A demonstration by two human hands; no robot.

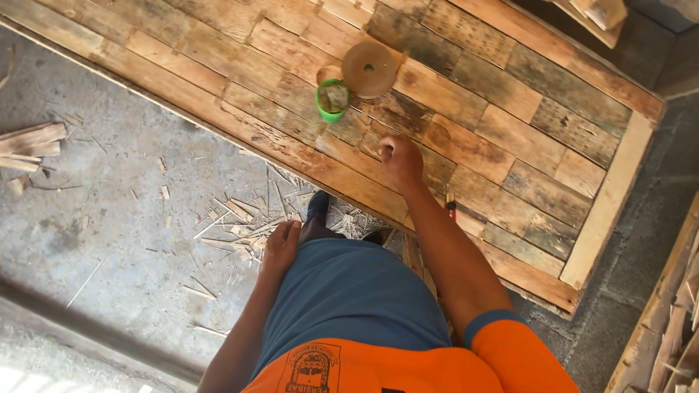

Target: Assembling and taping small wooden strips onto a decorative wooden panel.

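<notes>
Wooden patchwork panel bears the right hand, curled into a fist, arm outstretched; left hand rests flat-fingered on the thigh beside the panel's near edge.

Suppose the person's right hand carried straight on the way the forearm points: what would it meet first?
Probably the green tub on the wooden panel, with the round brown lid beside it; the right hand aims that way, though depth is unclear.

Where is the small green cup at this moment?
In the head view, the green cup sits on the wooden panel, touching the round brown lid, just beyond the right hand.
</notes>
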